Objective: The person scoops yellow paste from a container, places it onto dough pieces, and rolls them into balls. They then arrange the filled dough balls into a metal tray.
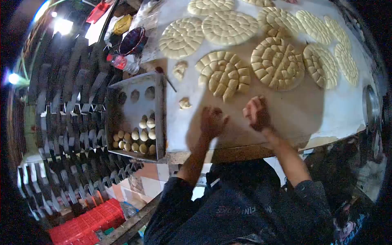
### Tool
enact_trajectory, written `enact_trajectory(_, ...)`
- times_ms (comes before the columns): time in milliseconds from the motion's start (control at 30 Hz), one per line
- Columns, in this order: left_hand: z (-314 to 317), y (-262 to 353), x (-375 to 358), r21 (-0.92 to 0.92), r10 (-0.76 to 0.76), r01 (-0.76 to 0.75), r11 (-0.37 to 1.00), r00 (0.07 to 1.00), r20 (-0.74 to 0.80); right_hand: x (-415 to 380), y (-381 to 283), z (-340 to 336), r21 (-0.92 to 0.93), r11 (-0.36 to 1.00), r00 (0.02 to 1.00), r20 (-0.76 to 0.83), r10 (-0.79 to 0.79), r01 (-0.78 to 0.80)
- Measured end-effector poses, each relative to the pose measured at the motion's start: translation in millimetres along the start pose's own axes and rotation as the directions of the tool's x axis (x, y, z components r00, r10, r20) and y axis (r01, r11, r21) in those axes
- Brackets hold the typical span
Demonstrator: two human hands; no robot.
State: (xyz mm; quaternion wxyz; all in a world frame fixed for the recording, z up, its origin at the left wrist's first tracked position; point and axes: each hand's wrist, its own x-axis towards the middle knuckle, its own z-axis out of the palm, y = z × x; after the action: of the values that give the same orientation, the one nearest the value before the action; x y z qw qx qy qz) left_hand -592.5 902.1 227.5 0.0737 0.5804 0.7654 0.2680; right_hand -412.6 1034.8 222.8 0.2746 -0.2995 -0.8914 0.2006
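Near the table's front edge, my left hand (213,121) is curled and smeared by motion; whether it holds anything is unclear. My right hand (257,113) is beside it with fingers bent inward, its contents hidden. Just beyond them lies a partly broken round of cut dough (225,74), and a fuller cut round (277,63) sits to its right. Two small dough scraps, one lower (185,103) and one higher (179,70), rest left of the broken round. A metal tray (136,107) at the left holds several dough balls (143,135) in its near part.
More scored dough rounds (230,27) cover the far side and right of the table (347,110). A thin stick lies by the tray. A plastic bottle (124,63) and dark basket (132,40) are at the far left. Metal racks and a red crate (87,222) stand lower left.
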Motion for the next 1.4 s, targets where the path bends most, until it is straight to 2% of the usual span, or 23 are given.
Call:
enact_trajectory(133,-11,22,-35,0.062,-0.132,0.118,0.991,0.934,0.332,-80,12,23,-0.027,0.978,0.971,0.133,-0.2,0.205)
enact_trajectory(167,-19,17,-45,0.108,-0.182,0.15,0.983,0.888,0.422,-88,29,0,0.255,0.961,0.907,0.422,-0.009,-0.109)
enact_trajectory(233,-33,-1,-56,0.207,-0.288,0.204,0.957,0.753,0.592,-72,44,-30,0.395,0.787,0.703,0.707,0.068,-0.473)
enact_trajectory(267,-36,-27,-55,0.217,-0.141,0.062,0.974,0.917,0.372,-47,54,-42,0.206,0.974,0.896,0.444,-0.006,-0.096)
enact_trajectory(300,-30,-43,-46,0.232,-0.056,-0.005,0.973,0.965,0.255,-29,62,-45,-0.118,0.966,0.961,0.183,-0.206,0.229)
enact_trajectory(400,4,-59,-3,0.084,-0.077,0.077,0.994,0.997,-0.001,18,37,-15,0.002,1.0,0.992,0.122,-0.03,0.03)
enact_trajectory(433,4,-30,13,0.23,-0.126,0.108,0.967,0.99,0.065,16,27,-2,0.002,0.999,0.991,0.129,-0.039,0.039)
enact_trajectory(533,-4,23,-6,0.022,-0.057,0.056,0.998,0.996,0.063,-18,3,13,-0.012,0.999,0.996,0.074,-0.05,0.051)
enact_trajectory(600,1,-5,-53,0.011,-0.044,0.043,0.999,0.981,0.188,-42,15,-4,0.135,0.932,0.916,0.186,-0.356,0.335)
enact_trajectory(700,-26,-58,-79,0.058,-0.044,0.026,0.998,0.939,0.341,-24,48,-46,0.23,0.904,0.878,0.243,-0.413,0.362)
enact_trajectory(767,-68,-54,-43,0.165,-0.054,0.04,0.986,0.995,0.081,-5,68,-31,-0.031,0.996,0.98,0.184,-0.077,0.084)
enact_trajectory(800,-68,-55,-29,0.162,-0.066,0.053,0.985,0.995,0.074,9,60,-20,-0.03,0.995,0.977,0.194,-0.087,0.094)
enact_trajectory(867,-43,-49,2,0.31,0.068,-0.043,0.95,0.995,-0.07,36,32,3,-0.067,0.988,0.989,-0.068,0.133,-0.138)
enact_trajectory(933,-3,-44,13,0.119,0.156,-0.128,0.985,0.952,-0.264,31,11,28,-0.007,0.981,0.97,-0.154,0.189,-0.192)
enact_trajectory(967,-3,-38,6,-0.068,0.147,-0.157,0.985,0.979,-0.139,27,-1,38,0.074,0.966,0.933,-0.251,0.26,-0.249)
enact_trajectory(1000,-3,-33,-7,-0.254,0.163,-0.161,0.954,0.986,-0.014,17,-13,32,0.036,0.97,0.964,-0.113,0.241,-0.239)
enact_trajectory(1067,103,-50,-84,-0.147,0.127,-0.12,0.982,0.991,0.038,-19,-25,26,-0.028,0.999,0.998,-0.039,0.042,-0.044)
enact_trajectory(1133,40,-61,-118,-0.174,0.126,-0.111,0.979,0.989,0.076,-36,-24,-2,-0.185,0.983,0.994,0.108,0.013,0.008)
enact_trajectory(1200,-40,-73,-137,-0.21,0.121,-0.092,0.973,0.984,0.131,-33,-8,-28,-0.208,0.841,0.768,0.345,0.54,-0.499)
enact_trajectory(1233,-76,-91,-126,-0.271,0.025,0.058,0.961,0.956,0.293,-20,-14,-31,-0.216,0.847,0.766,0.361,0.532,-0.486)
enact_trajectory(1300,-155,-131,-101,-0.31,-0.053,0.211,0.927,0.893,0.448,20,-32,-26,-0.074,0.462,0.362,0.518,0.775,-0.884)
enact_trajectory(1333,-199,-153,-88,-0.047,-0.151,0.179,0.983,0.922,0.357,33,-61,-7,0.048,0.625,0.553,0.522,0.65,-0.779)
enact_trajectory(1400,-263,-207,-93,-0.214,-0.369,0.368,0.905,0.929,0.039,66,-133,40,0.106,0.948,0.828,0.522,0.203,-0.3)
